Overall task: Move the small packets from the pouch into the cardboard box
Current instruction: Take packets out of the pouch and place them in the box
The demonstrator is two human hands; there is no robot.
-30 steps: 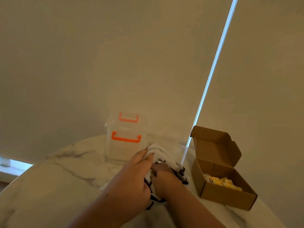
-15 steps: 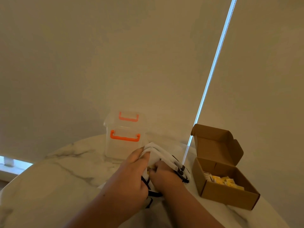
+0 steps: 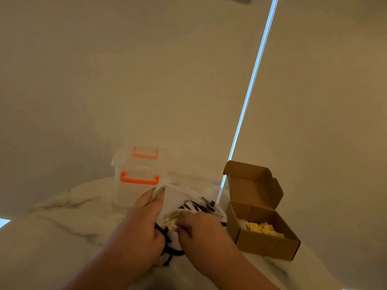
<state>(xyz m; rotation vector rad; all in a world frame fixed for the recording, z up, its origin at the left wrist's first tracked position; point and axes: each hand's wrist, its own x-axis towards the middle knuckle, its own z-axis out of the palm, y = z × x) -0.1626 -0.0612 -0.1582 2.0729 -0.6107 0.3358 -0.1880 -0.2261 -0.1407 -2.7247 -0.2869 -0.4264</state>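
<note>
the step in hand is the picking: a reach into the pouch for more packets. the left hand (image 3: 138, 233) pinches the far rim of the white cloth pouch with black print and a black drawstring (image 3: 188, 198), fingers stretched along the fabric, holding its mouth open. the pouch lies on the bench, just left of the box. the right hand (image 3: 201, 233) has its fingers curled into that mouth among the small yellow packets (image 3: 173, 216). i cannot tell whether its grip has closed on any, as the fingertips are hidden. the open brown cardboard box (image 3: 266, 246) has its lid flap raised at the far side and holds a heap of like packets, so the task looks part done.

the next move, as i judge it, calls for closing the grip on a few packets, lifting clear of the drawstring, carrying them right over the box's wall and letting go inside.

the bench is a round white marble-look top with grey veins (image 3: 52, 237). a clear plastic tub with orange latches (image 3: 134, 193) stands far left of the pouch. behind hang plain beige roller blinds, with a bright strip of daylight (image 3: 251, 86) between them. the room is dim.
</note>
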